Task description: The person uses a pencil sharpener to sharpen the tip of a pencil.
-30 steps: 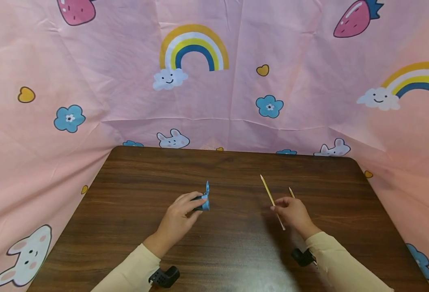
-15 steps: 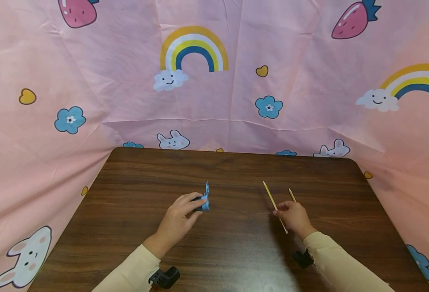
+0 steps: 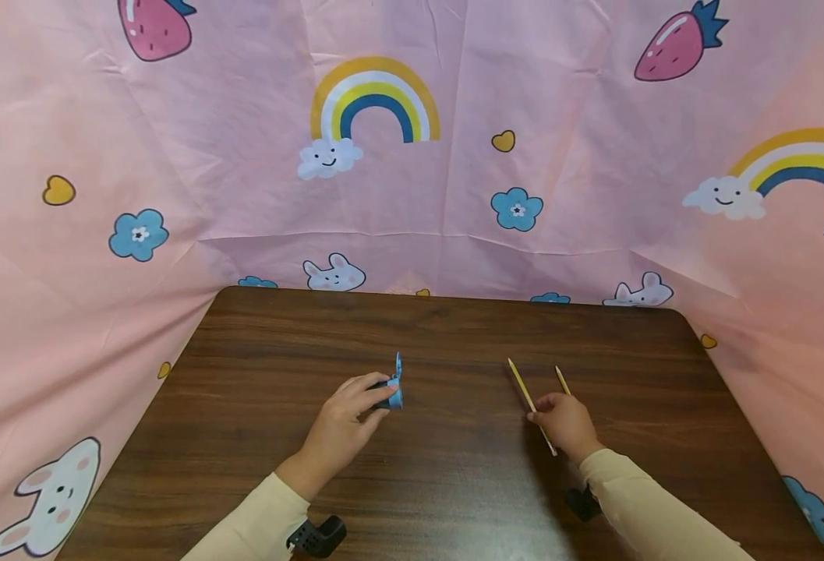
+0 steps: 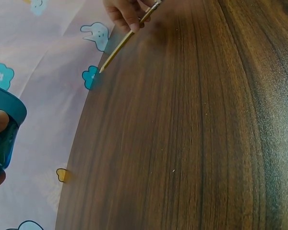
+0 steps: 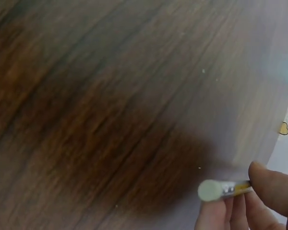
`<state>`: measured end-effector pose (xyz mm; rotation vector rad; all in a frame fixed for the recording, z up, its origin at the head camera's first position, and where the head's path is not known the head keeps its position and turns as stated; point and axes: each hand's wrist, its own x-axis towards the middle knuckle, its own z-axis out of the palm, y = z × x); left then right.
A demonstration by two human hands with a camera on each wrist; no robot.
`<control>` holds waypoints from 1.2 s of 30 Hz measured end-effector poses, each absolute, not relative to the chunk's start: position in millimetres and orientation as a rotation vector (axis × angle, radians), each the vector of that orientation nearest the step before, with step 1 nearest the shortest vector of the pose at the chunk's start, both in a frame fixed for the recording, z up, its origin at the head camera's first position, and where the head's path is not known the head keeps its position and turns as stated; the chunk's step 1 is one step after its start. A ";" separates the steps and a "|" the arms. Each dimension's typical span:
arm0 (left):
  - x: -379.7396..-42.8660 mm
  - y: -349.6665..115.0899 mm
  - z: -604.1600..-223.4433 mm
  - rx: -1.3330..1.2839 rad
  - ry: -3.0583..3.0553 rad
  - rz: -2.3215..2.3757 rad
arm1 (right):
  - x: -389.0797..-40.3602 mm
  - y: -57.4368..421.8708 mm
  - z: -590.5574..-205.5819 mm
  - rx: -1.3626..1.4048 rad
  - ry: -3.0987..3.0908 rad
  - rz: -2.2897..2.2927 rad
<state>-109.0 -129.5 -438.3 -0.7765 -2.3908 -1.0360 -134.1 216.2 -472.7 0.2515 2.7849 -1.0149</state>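
Over the left middle of the table, my left hand (image 3: 341,417) grips a small blue container (image 3: 395,395) with its flip-up lid raised. In the left wrist view, that container (image 4: 5,129) has a see-through body and a teal band at its top; what is inside is unclear. My right hand (image 3: 567,425) pinches a yellow pencil (image 3: 521,385) between thumb and fingers, its point towards the back. The right wrist view shows the pencil's white eraser (image 5: 210,190) and metal band. Beyond the right hand, a second pencil (image 3: 562,379) is partly hidden by it.
A dark wood-grain table (image 3: 440,335) lies under both hands. Pink cloth (image 3: 412,195) printed with rainbows, flowers and rabbits hangs around its back and sides. A black wrist camera (image 3: 318,536) sits below the left cuff.
My right hand has drawn the pencil slightly back towards me and to the right. My left hand holds the container in almost the same place, its lid still raised.
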 end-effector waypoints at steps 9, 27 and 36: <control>-110.6 -131.7 -439.0 -0.780 -2.391 -1.001 | -132.9 215.2 -474.5 0.250 2.787 -0.964; -110.0 -135.1 -445.2 -0.798 -2.367 -0.993 | -128.7 218.2 -484.8 0.274 2.821 -0.864; -111.2 -136.3 -443.7 -0.815 -2.357 -0.983 | -129.0 216.8 -484.7 0.279 2.829 -0.892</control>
